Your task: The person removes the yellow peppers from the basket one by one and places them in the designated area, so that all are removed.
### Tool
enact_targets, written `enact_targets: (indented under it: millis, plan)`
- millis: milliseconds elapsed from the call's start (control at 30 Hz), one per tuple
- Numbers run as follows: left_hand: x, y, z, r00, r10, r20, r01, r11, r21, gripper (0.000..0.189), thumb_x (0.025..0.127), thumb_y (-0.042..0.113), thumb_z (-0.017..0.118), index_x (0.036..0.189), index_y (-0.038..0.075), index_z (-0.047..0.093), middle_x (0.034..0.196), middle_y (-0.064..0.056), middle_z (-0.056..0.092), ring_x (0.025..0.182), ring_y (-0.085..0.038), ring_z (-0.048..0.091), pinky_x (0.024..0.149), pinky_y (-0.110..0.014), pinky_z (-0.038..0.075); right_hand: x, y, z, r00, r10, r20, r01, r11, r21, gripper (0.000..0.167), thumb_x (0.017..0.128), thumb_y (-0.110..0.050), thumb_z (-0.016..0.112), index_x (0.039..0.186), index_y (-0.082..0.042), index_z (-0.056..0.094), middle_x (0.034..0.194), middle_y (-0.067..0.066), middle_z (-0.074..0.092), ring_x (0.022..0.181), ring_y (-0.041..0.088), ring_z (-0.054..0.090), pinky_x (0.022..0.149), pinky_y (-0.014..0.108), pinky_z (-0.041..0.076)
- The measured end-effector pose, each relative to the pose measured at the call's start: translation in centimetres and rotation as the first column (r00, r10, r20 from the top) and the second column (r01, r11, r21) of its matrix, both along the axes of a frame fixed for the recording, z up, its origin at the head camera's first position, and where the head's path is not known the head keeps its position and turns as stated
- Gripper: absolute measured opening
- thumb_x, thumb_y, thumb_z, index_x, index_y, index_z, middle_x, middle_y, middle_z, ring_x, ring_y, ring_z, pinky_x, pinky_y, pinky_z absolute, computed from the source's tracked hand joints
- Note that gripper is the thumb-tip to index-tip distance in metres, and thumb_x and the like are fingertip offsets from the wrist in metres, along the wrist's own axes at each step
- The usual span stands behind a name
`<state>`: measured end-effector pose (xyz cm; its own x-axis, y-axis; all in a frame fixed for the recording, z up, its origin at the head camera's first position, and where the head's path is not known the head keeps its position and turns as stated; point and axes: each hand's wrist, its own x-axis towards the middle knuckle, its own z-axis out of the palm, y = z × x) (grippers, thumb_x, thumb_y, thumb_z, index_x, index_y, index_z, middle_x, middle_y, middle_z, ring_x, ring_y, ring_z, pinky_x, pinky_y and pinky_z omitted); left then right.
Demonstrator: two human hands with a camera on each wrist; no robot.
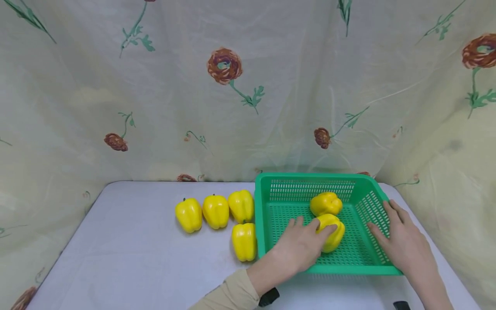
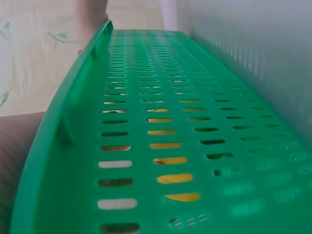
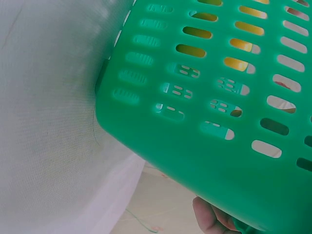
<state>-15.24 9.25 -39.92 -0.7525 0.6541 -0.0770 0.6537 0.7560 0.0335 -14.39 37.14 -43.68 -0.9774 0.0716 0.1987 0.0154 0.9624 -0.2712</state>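
A green plastic basket (image 1: 310, 270) stands on the right part of the table with two yellow bell peppers inside. My left hand (image 1: 300, 246) reaches over its front rim and grips the nearer bell pepper (image 1: 334, 239), with thumb and forefinger on its top. Just behind that one lies the other bell pepper (image 1: 325, 203). On the basket's right side, my right hand (image 1: 407, 243) holds the rim, fingers outside and thumb on the inner side. Both wrist views look mostly at the basket's slotted wall (image 2: 141, 107), with yellow showing through the slots.
Left of the basket, several yellow bell peppers sit on the white tabletop (image 1: 128, 241); the front one (image 1: 244, 242) is right beside the basket wall. A flower-patterned curtain (image 1: 271, 129) hangs behind the table and along its sides.
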Motion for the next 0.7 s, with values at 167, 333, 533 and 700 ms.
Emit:
enact_targets:
  millis: [167,333,533,700]
  plan:
    - [-0.11,-0.26,-0.12,1.0,0.018,-0.006,-0.018,1.0,-0.004,0.064,0.113,0.032,0.055,0.168,0.048,0.024,0.156,0.008,0.057,0.137,-0.026,0.061,0.12,-0.04,0.05,0.02,-0.01,-0.01,1.0,0.001,-0.003,-0.001,1.0,-0.001,0.081,0.109,-0.04,0.062,0.163,0.011,0.03,0.163,0.042,0.032,0.133,0.068,0.045,0.097,0.083,0.044]
    - [-0.1,-0.46,-0.32,0.997,0.028,-0.067,-0.031,0.999,-0.044,0.061,0.112,0.036,0.056,0.166,0.048,0.029,0.144,0.006,0.063,0.119,-0.021,0.064,0.11,-0.035,0.053,0.07,0.0,0.03,1.0,0.001,0.003,-0.001,1.0,-0.002,0.081,0.109,-0.041,0.06,0.163,0.011,0.029,0.164,0.042,0.031,0.134,0.068,0.044,0.098,0.083,0.044]
    - [0.05,-0.72,-0.44,0.985,0.018,-0.173,-0.027,0.999,-0.045,0.062,0.106,0.045,0.065,0.159,0.031,0.037,0.15,0.004,0.061,0.122,-0.024,0.066,0.105,-0.036,0.057,0.09,-0.04,0.01,1.0,0.004,-0.001,-0.004,1.0,-0.005,0.081,0.109,-0.04,0.061,0.163,0.011,0.029,0.164,0.042,0.031,0.134,0.068,0.044,0.098,0.083,0.044]
    - [-0.07,-0.9,-0.58,0.979,0.019,-0.203,-0.024,0.999,-0.021,0.063,0.106,0.05,0.064,0.156,0.024,0.037,0.161,0.008,0.054,0.136,-0.03,0.065,0.109,-0.041,0.059,0.05,-0.01,-0.05,1.0,0.007,-0.015,-0.007,1.0,-0.005,0.081,0.109,-0.039,0.061,0.163,0.011,0.029,0.163,0.042,0.032,0.134,0.068,0.045,0.099,0.082,0.044]
